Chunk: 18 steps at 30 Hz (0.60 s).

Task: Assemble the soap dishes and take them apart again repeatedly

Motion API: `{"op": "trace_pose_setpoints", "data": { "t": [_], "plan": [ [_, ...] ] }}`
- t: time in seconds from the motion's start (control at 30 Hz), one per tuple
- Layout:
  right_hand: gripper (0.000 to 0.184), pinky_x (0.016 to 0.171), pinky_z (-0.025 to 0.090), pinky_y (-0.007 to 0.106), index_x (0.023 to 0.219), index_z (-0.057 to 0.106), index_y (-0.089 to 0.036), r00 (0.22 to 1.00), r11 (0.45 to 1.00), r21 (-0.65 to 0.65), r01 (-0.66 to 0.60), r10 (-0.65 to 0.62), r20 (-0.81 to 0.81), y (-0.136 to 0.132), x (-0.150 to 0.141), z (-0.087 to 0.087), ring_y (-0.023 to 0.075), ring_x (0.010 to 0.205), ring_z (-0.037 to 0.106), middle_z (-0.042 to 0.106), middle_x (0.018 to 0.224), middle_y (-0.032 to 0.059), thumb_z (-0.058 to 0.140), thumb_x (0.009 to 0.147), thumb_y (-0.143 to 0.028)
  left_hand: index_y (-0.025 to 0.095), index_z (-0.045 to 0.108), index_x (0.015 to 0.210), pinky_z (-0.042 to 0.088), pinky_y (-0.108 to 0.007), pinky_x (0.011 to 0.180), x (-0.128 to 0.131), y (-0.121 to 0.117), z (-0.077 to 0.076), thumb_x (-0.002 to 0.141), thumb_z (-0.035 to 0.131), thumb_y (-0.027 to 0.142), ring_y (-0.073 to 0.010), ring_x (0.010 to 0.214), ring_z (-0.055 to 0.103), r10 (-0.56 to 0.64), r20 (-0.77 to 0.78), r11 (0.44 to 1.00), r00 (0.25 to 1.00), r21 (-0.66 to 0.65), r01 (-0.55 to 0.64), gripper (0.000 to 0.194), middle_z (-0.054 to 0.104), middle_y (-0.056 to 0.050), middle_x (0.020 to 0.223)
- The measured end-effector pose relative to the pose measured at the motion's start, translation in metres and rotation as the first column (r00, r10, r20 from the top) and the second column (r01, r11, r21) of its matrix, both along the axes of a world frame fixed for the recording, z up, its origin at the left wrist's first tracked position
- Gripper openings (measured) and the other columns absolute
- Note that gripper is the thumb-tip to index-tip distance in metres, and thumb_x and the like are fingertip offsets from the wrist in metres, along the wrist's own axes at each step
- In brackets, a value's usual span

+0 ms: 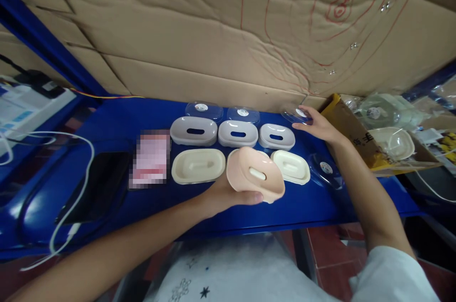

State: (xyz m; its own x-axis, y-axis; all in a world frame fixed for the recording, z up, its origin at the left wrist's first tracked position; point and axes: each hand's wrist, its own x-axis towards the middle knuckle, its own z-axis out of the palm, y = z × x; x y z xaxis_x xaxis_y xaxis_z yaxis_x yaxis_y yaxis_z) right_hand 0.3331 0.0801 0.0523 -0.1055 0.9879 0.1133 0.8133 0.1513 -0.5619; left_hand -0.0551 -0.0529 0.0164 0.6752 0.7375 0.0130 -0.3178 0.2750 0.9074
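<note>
Left hand (223, 193): we grip the peach dish (239, 174), tilted; a slack thumb could drop it.
Right hand (317, 126): fingers parted at the clear lid (292, 113), beyond the peach dish to its right; grip, we cannot tell; a clumsy pinch might skid it.
Cream tray (292, 167): right of the peach dish; our wrist's swing could knock it.

Middle slotted dish (238, 135): landmark. Left of it: left slotted dish (193, 137). Right: right slotted dish (277, 144); farther right, carton (347, 126). Behind: middle lid (243, 114). Front left: left tray (198, 165). Front right: right tray (291, 167).
</note>
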Motion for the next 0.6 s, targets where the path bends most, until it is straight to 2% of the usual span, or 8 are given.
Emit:
{"op": "trace_pose_setpoints", "data": {
  "t": [0.1,0.17,0.23,0.3,0.43,0.53,0.6],
  "plan": [
    [0.104,0.127,0.044,0.065,0.154,0.060,-0.027,1.000,0.998,-0.062,-0.003,0.004,0.024,0.024,0.023,-0.014,0.0436,0.151,0.056,0.059,0.161,0.0164,0.082,0.072,-0.085,0.022,0.065,0.142,0.063,-0.051,0.103,0.004,-0.004,-0.012,0.074,0.101,0.041,-0.0362,0.124,0.075,-0.137,-0.024,0.984,0.990,0.115,0.139,0.079,0.079,-0.014,0.132],
    [0.102,0.132,0.037,0.066,0.149,0.066,-0.026,0.998,0.996,-0.087,-0.036,0.040,0.040,0.032,0.024,-0.020,0.0444,0.153,0.054,0.060,0.161,0.0156,0.085,0.067,-0.086,0.025,0.059,0.149,0.061,-0.052,0.105,0.006,-0.006,-0.020,0.070,0.103,0.039,-0.0369,0.129,0.071,-0.144,-0.052,0.967,0.988,0.205,0.152,0.092,0.074,-0.014,0.138],
    [0.100,0.134,0.034,0.063,0.148,0.068,-0.027,0.995,0.990,-0.108,-0.087,0.092,0.043,0.037,0.019,-0.024,0.0421,0.155,0.052,0.060,0.163,0.0140,0.084,0.069,-0.085,0.029,0.049,0.157,0.059,-0.054,0.109,0.007,-0.008,-0.027,0.064,0.106,0.038,-0.0380,0.135,0.067,-0.108,-0.072,0.956,0.992,0.266,0.123,0.109,0.069,-0.014,0.146],
    [0.097,0.134,0.036,0.059,0.154,0.064,-0.028,0.989,0.983,-0.123,-0.138,0.143,0.035,0.041,0.010,-0.027,0.0377,0.156,0.052,0.057,0.167,0.0120,0.080,0.077,-0.085,0.033,0.041,0.163,0.057,-0.056,0.110,0.008,-0.010,-0.032,0.061,0.107,0.039,-0.0388,0.137,0.065,-0.093,-0.082,0.951,0.992,0.289,0.113,0.121,0.065,-0.014,0.150],
    [0.092,0.130,0.042,0.056,0.158,0.060,-0.031,0.981,0.976,-0.118,-0.181,0.188,0.046,0.047,-0.005,-0.027,0.0343,0.157,0.051,0.053,0.170,0.0093,0.075,0.084,-0.082,0.036,0.033,0.167,0.055,-0.059,0.112,0.008,-0.011,-0.037,0.064,0.105,0.046,-0.0399,0.140,0.062,-0.113,-0.081,0.950,0.990,0.283,0.132,0.126,0.062,-0.015,0.151],
    [0.077,0.128,0.045,0.056,0.152,0.065,-0.030,0.986,0.988,-0.073,-0.135,0.141,0.088,0.044,-0.010,-0.021,0.0340,0.154,0.054,0.059,0.165,0.0101,0.065,0.094,-0.080,0.036,0.030,0.167,0.051,-0.062,0.116,0.006,-0.012,-0.038,0.066,0.104,0.046,-0.0410,0.143,0.060,-0.108,-0.089,0.950,0.990,0.285,0.129,0.126,0.061,-0.015,0.152],
    [0.069,0.127,0.047,0.058,0.151,0.066,-0.027,0.988,0.996,-0.023,-0.085,0.087,0.127,0.026,-0.010,-0.014,0.0340,0.150,0.059,0.063,0.160,0.0125,0.051,0.103,-0.075,0.036,0.029,0.167,0.050,-0.062,0.118,0.005,-0.012,-0.038,0.068,0.103,0.045,-0.0412,0.145,0.059,-0.102,-0.087,0.949,0.991,0.292,0.123,0.124,0.061,-0.015,0.153]
  ]
}}
